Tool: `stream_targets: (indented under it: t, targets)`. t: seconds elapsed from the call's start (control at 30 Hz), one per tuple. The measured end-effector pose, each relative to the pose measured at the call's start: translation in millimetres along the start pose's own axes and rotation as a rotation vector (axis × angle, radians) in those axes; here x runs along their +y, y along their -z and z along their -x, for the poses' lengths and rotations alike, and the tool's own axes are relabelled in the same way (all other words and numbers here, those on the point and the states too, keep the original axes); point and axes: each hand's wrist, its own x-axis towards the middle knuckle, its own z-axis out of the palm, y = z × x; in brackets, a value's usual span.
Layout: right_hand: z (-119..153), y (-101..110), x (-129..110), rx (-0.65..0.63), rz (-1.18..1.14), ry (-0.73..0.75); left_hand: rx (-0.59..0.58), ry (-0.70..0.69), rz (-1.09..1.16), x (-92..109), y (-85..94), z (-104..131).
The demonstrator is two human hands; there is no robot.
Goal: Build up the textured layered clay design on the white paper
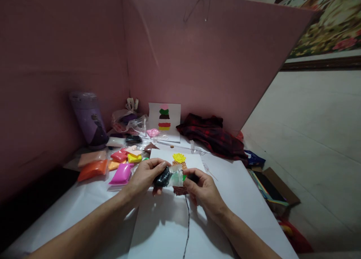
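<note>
My left hand [143, 178] is closed on a small clear bag of black modelling clay [163, 178], held above the paper. At the bag's other end, my right hand [207, 193] pinches a dark lump, seemingly black clay [193, 177]; whether it is joined to the bag cannot be made out. Beneath both hands lies a white sheet [158, 214] with a clay picture. Its yellow tuft [179, 158] and textured brown clay [179, 191] show, while the bag covers the middle. From the brown part a thin dark twisted strand [188, 221] runs down towards me.
Several bags of coloured clay, including orange [93, 170] and magenta [120, 174], lie on the left. Behind them stands a purple bottle [89, 120]. A card with coloured layers [176, 116] leans at the back beside a dark plaid cloth [214, 137]. Pink panels [197, 63] enclose the table's back and left.
</note>
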Motion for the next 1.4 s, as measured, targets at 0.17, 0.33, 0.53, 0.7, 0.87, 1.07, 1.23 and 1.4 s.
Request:
stream_targets:
  t: [0.17,0.33,0.53,0.7,0.87,1.07,1.23,1.4]
  targets:
    - [6,-4,-2,-0.161,0.090,-0.054,-0.015,-0.014,0.016,0,1.0,1]
    - [12,-6,-8,-0.110,-0.003,-0.001,0.048,-0.040,0.040,1,2.4,0]
    - [11,-3,-14,0.000,-0.193,0.101,0.065,-0.017,0.030,1,3.1,-1]
    - [9,0,-18,-0.060,-0.331,0.013,0.065,-0.006,0.026,-1,3.4,-1]
    - [7,2,-18,-0.078,-0.396,-0.025,0.064,0.005,0.014,1,2.7,-1]
    - [8,3,-19,-0.087,-0.419,-0.069,0.039,0.012,0.006,0,3.0,-1]
    - [8,4,-17,-0.140,-0.420,-0.091,0.020,0.017,0.001,0,2.0,-1]
    - [9,3,-19,-0.131,-0.420,-0.099,0.018,0.023,-0.001,0,1.7,0]
